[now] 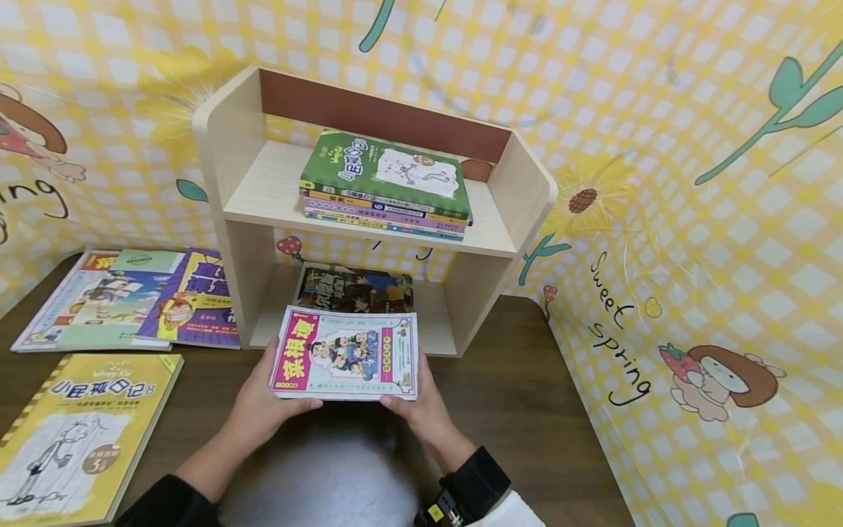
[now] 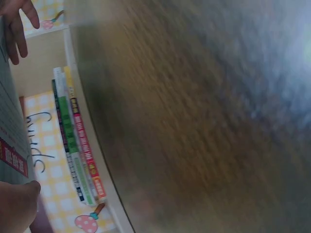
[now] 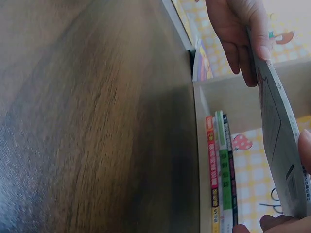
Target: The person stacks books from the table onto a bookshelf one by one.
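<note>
A thin paperback book [image 1: 349,355] with a pale blue cover and a pink title panel is held flat between both hands, in front of the shelf's lower level. My left hand [image 1: 260,395] grips its left end, and my right hand [image 1: 424,410] grips its right end, both thumbs along the near edge. From the right wrist, the book's pale underside [image 3: 277,136] shows, with fingers beneath it. Behind it, a dark-covered book [image 1: 356,287] tops a small stack on the lower shelf; the stack's spines [image 2: 77,141] show in the left wrist view.
A pale wooden two-level bookshelf [image 1: 484,304] stands on the dark table [image 1: 540,410]. Its upper level bears a stack topped by a green book [image 1: 385,168]. To the left lie a yellow book [image 1: 85,432], a purple book [image 1: 204,307] and a light-coloured book [image 1: 99,300]. Patterned cloth [image 1: 691,278] hangs around.
</note>
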Motion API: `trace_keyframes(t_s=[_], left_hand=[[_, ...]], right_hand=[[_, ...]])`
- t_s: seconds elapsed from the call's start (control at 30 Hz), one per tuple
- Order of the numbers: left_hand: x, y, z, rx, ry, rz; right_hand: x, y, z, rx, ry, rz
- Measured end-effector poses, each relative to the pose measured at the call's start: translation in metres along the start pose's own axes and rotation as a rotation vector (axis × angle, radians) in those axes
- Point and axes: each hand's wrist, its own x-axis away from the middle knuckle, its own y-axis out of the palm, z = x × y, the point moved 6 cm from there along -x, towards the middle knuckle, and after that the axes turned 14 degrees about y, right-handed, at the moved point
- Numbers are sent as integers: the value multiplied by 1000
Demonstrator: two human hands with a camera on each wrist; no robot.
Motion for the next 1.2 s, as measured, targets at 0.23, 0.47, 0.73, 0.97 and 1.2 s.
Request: trace_keyframes(t_s=[0.23,0.47,0.73,0.97,1.2], left_hand=[[-11,3,-17,18,4,-25],[-21,4,-31,39,-18,-37],[-34,5,-44,34,-10,-58],[-48,6,-48,-13,31,-78],[-60,10,-52,-182,16,-119]], right_hand=[[-19,-6,9,37,50,31],[-36,-7,19,44,93,16],[-43,-4,18,138,-9,73],[-51,-9,23,351,1,286],[-63,-17,26,548,71,426]])
